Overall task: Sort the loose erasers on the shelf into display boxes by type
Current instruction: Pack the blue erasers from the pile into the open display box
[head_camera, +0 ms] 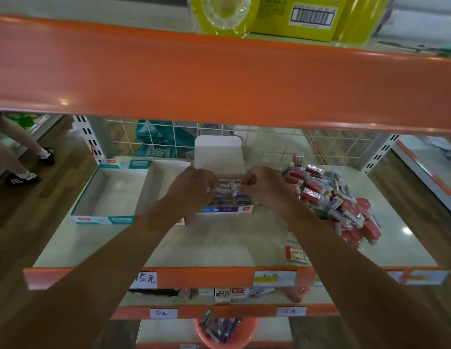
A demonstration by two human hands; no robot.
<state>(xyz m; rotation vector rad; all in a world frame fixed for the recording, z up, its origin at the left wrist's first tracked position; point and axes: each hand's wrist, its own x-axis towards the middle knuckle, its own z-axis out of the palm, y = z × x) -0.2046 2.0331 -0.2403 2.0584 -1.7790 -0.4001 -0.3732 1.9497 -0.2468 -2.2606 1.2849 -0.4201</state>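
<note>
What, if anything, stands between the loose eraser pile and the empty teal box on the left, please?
The blue display box, flap upright, sits between the eraser pile and the teal box, with the left hand and right hand over it.

Left hand (194, 185) and right hand (262, 183) cover the middle of the blue display box (225, 209), hiding most eraser rows; whether the curled fingers pinch anything cannot be told. Left forearm (133, 235) crosses the red-fronted box (166, 175) just left of it, hiding most of its front wall. Print on the eraser pile (332, 197) by the right edge of the shelf (214, 245) and on the lone pack (295, 253) near its front edge: too blurred to read.
</note>
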